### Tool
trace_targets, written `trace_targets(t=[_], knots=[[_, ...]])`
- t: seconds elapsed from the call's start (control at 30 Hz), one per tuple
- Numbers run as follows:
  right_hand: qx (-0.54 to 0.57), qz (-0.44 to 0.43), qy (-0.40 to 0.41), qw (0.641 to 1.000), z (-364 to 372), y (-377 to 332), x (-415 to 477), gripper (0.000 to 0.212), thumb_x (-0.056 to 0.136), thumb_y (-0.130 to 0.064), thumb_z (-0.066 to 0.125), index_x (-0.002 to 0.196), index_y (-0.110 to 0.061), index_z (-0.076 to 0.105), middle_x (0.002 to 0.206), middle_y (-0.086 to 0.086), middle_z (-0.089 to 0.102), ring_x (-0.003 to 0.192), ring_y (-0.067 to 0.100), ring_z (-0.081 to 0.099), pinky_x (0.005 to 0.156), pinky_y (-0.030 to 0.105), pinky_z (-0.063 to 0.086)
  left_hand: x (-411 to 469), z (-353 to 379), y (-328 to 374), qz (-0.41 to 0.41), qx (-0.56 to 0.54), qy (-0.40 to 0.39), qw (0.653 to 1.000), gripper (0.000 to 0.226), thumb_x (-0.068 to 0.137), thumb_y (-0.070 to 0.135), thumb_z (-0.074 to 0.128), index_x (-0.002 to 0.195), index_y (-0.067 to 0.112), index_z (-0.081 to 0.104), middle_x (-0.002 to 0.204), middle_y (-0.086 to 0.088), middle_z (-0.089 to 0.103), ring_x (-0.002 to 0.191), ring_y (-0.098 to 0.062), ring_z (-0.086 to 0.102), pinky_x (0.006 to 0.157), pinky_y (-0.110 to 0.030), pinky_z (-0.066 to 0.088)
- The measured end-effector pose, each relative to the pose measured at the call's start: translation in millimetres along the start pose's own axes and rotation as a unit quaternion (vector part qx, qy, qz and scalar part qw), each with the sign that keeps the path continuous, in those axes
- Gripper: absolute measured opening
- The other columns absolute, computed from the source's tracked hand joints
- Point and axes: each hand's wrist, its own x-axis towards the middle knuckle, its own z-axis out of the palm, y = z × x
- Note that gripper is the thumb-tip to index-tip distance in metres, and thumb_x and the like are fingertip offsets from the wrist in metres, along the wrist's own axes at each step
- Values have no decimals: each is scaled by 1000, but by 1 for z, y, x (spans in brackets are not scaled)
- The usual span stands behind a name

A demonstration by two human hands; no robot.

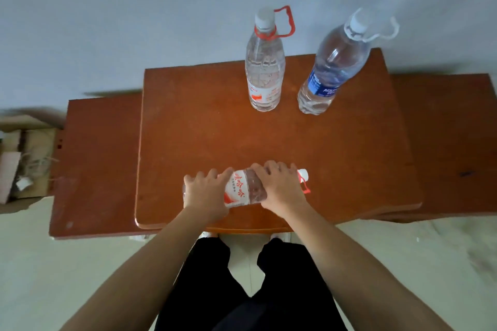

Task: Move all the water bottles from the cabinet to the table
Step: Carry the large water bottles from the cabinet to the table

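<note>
Against a pale wall stood a reddish wooden counter [215, 137]. Two tall water bottles were upright at its far side: a red-handled bottle [265, 67] and, just beside it, a blue-labelled bottle [330, 67]. Near the front edge a third bottle [243, 191] was held sideways, cap to the right. The left hand [207, 195] curled round its base end and the right hand [279, 191] round its shoulder. It looked full, so heavy, with thin, smooth walls likely to dent. Both hands on the body seemed the safest hold.
</note>
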Motion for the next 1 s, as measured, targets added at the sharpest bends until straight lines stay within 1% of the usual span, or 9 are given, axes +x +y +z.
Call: trace_targets(t=[0.1, 0.23, 0.37, 0.53, 0.67, 0.77, 0.87, 0.93, 1.0], knots=[[10, -55, -44, 997, 6, -21, -24, 86, 79, -58, 77, 144, -34, 25, 138, 4, 50, 128, 29, 52, 115, 62, 33, -48, 14, -4, -42, -25, -23, 999, 97, 74, 67, 70, 149, 42, 13, 134, 2, 51, 121, -29, 51, 103, -54, 38], [-24, -145, -36, 989, -16, -54, -25, 84, 77, -55, 81, 141, -39, 29, 131, 0, 50, 122, 26, 52, 111, 59, 35, -105, 17, -17, -133, -82, 2, 988, 99, 71, 59, 73, 149, 42, 15, 132, 3, 52, 121, -28, 51, 104, -52, 39], [-67, -230, 2, 971, -54, -113, -19, 87, 75, -42, 85, 142, -38, 29, 130, 2, 50, 125, 27, 50, 116, 65, 26, -159, 6, -47, -220, -131, 73, 964, 96, 71, 57, 73, 148, 41, 20, 133, 4, 54, 122, -27, 52, 105, -52, 40], [-118, -341, 67, 930, -110, -229, -36, 90, 79, -23, 79, 149, -35, 24, 138, 4, 44, 129, 29, 44, 116, 64, 26, -258, -10, -111, -320, -158, 172, 918, 91, 72, 62, 68, 148, 41, 22, 133, 4, 54, 120, -26, 52, 104, -51, 37], [-111, -436, 148, 881, -134, -361, -83, 90, 79, -22, 75, 146, -35, 16, 136, 6, 44, 129, 31, 44, 115, 67, 27, -374, 0, -175, -403, -128, 261, 868, 89, 74, 64, 68, 150, 40, 27, 138, 3, 55, 121, -26, 53, 105, -53, 37], [-85, -492, 201, 843, -133, -461, -140, 94, 70, -32, 82, 144, -31, 26, 131, 12, 49, 124, 35, 48, 108, 69, 35, -475, 26, -223, -468, -75, 320, 820, 89, 67, 60, 76, 146, 37, 43, 129, -1, 62, 112, -30, 60, 100, -54, 41], [-63, -543, 250, 799, -123, -554, -201, 102, 56, -29, 89, 143, -28, 36, 125, 15, 52, 118, 39, 53, 103, 69, 40, -573, 60, -262, -513, -28, 350, 784, 95, 51, 56, 89, 138, 31, 58, 116, -6, 69, 100, -33, 64, 93, -57, 47], [-56, -592, 281, 753, -111, -622, -251, 104, 53, -31, 93, 143, -28, 40, 124, 15, 54, 116, 38, 55, 102, 70, 41, -651, 88, -281, -552, -17, 359, 752, 97, 49, 55, 91, 137, 28, 60, 116, -8, 69, 100, -35, 65, 93, -59, 47], [-39, -629, 282, 723, -97, -687, -298, 107, 52, -28, 93, 145, -29, 40, 126, 15, 53, 117, 37, 55, 106, 71, 38, -722, 114, -296, -593, -12, 361, 719, 96, 52, 53, 91, 138, 28, 59, 119, -9, 69, 103, -36, 65, 96, -60, 46]])
